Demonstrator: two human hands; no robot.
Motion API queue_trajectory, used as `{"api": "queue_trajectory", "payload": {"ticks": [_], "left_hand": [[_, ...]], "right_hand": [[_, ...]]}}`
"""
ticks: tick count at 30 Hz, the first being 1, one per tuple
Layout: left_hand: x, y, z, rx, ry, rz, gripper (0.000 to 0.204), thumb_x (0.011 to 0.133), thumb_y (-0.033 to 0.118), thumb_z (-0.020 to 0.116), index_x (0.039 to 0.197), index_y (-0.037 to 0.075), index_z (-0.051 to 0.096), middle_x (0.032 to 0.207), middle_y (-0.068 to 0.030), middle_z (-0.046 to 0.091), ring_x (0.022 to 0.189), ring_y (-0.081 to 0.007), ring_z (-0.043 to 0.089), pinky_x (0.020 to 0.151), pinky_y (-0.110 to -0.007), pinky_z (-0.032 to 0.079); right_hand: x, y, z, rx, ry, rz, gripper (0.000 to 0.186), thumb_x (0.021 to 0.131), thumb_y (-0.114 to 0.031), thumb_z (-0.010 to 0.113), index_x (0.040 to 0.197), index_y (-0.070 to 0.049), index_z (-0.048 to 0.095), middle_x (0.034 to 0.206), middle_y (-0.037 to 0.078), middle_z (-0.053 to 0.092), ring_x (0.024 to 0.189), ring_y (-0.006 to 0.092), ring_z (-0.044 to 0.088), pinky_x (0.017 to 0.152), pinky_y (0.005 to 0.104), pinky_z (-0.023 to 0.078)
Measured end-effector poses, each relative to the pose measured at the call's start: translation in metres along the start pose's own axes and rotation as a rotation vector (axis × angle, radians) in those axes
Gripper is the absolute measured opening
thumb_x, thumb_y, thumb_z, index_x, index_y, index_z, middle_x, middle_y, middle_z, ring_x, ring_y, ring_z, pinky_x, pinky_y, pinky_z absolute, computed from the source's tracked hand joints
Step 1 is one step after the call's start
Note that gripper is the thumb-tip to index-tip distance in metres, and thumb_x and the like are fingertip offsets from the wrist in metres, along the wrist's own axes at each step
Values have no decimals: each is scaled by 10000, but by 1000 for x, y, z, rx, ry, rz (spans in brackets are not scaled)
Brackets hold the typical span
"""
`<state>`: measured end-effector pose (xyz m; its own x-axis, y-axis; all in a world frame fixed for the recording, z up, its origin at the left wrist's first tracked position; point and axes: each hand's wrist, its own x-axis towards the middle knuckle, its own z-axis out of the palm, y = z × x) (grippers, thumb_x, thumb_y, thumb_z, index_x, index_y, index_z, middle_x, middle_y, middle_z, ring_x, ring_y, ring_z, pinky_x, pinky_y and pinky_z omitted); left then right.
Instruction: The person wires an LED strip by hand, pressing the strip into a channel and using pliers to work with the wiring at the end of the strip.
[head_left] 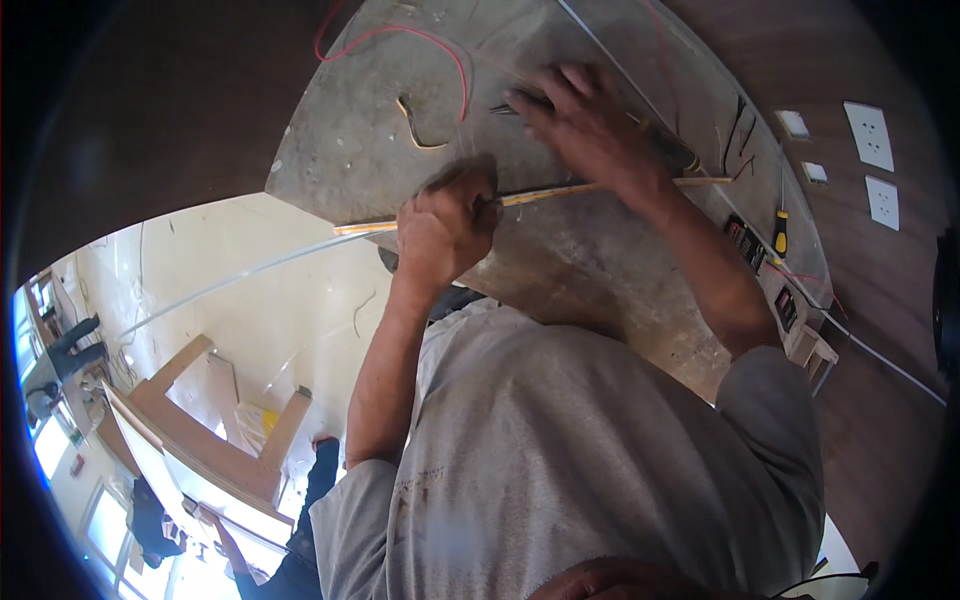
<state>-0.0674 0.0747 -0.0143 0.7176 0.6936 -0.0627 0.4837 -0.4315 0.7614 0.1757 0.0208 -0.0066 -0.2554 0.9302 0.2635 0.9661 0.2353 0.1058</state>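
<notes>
My left hand (450,222) is closed in a fist round a long thin strip (560,193) with yellow-orange and whitish edges. The strip runs across the near side of the grey worktop (350,150), and its left end sticks out past the fist. Over the worktop, my right hand (580,115), slightly blurred, is curled round a dark tool (503,110) with a narrow metal tip pointing left; its exact kind is hidden by the fingers. A black-and-yellow handle (683,152) shows beside the right wrist. Between the hands and the far edge lies a short bent yellow-and-black offcut (410,125).
Red wire (440,42) curls at the back left. A yellow-and-black screwdriver (780,235) lies at the right edge. Socket plates (868,135) sit on the dark surface beyond. A pale cable (230,285) hangs out left. Wooden frames (200,400) and other people (320,480) are lower left.
</notes>
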Motion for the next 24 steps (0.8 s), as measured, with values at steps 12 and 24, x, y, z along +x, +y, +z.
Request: {"api": "queue_trajectory", "payload": {"ticks": [12,24], "left_hand": [[1,-4,-6,-150,-26,55,104,823,102,773,917,104,728,918,-114,729,851,-368,709,749,-465,551],[1,10,-1,150,10,-109,174,836,202,766,955,75,763,919,-179,776,918,-409,750,811,-490,580]], "right_hand": [[-51,-44,6,829,-150,206,212,871,-107,786,1065,-62,712,1061,97,622,1012,330,634,881,449,522],[-45,-54,9,820,48,227,123,793,-24,756,867,-49,661,956,106,633,967,354,614,878,479,493]]}}
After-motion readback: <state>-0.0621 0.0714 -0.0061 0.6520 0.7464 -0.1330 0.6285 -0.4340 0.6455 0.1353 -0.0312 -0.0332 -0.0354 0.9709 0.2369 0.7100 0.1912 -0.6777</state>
